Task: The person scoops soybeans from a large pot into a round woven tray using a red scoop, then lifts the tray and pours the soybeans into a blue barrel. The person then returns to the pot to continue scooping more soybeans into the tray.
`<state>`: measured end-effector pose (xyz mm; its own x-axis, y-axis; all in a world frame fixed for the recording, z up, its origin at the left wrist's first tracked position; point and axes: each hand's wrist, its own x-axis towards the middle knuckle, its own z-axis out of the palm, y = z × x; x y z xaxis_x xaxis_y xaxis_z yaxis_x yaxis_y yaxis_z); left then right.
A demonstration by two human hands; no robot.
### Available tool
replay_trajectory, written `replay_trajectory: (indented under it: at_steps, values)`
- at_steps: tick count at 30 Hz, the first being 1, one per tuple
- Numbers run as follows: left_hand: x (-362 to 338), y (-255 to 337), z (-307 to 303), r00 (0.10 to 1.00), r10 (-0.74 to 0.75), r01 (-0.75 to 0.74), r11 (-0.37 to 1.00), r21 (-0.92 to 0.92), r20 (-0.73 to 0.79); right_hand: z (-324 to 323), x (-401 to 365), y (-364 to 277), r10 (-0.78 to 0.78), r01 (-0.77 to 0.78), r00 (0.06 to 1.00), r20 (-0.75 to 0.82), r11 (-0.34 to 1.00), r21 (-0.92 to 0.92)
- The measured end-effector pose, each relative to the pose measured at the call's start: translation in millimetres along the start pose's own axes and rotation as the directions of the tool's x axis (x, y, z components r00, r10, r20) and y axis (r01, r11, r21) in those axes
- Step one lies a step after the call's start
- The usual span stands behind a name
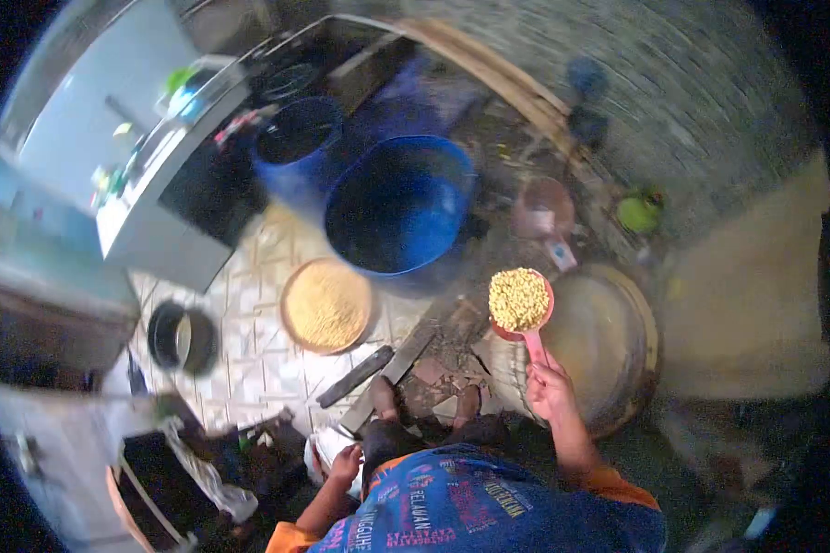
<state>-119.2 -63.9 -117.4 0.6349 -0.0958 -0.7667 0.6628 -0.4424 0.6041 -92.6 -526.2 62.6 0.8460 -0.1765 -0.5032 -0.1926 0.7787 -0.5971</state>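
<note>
My right hand (pixel 551 394) is closed round the handle of a pink-red dipper (pixel 534 345). Pale yellow beans (pixel 518 298) fill the dipper to a heap. It is held above the left edge of a big round vessel (pixel 652 318), whose inside looks cloudy and pale. My left hand (pixel 346 464) hangs low by my side, its fingers loosely bent and apart, with nothing visible in it. Just beside it is a white object (pixel 321 453), perhaps a bag or bucket, partly hidden by the hand.
A wide basin of yellow grains or beans (pixel 326 304) sits on the tiled floor. Behind it stand a large blue tub (pixel 399 205) and a blue barrel (pixel 297 138). Another dipper (pixel 544 210) lies near the wall. A dark bucket (pixel 183 337) is at left, and a dark plank (pixel 355 376) lies before my feet.
</note>
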Motion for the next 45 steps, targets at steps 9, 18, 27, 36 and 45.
replay_trajectory:
  at_steps: [9,18,27,36,45]
  values:
    - [-25.1,-46.9,-44.8,0.966,-0.224,0.174,0.933,-0.315,-0.132,119.6,126.8,123.9,0.365,-0.328,0.926,0.094,0.903,-0.277]
    - [-47.6,-82.1,-84.2,0.932,-0.32,0.179,0.816,-0.55,-0.172,229.9,280.9,260.6,0.288,-0.193,0.957,-0.025,0.573,-0.796]
    - [-51.0,-100.7,-69.4,0.916,-0.377,0.179,0.687,-0.704,-0.136,300.0,347.3,289.8,0.07,0.142,0.99,0.124,-0.428,-0.892]
    - [-35.7,-75.6,-78.4,0.92,-0.364,0.167,0.701,-0.693,-0.147,323.6,375.7,278.4,0.099,0.21,0.976,0.192,-0.648,-0.733]
    - [-26.5,-67.9,-82.4,0.916,-0.386,0.209,0.688,-0.695,-0.107,335.2,382.2,263.5,0.073,0.285,0.927,0.368,-0.775,-0.564]
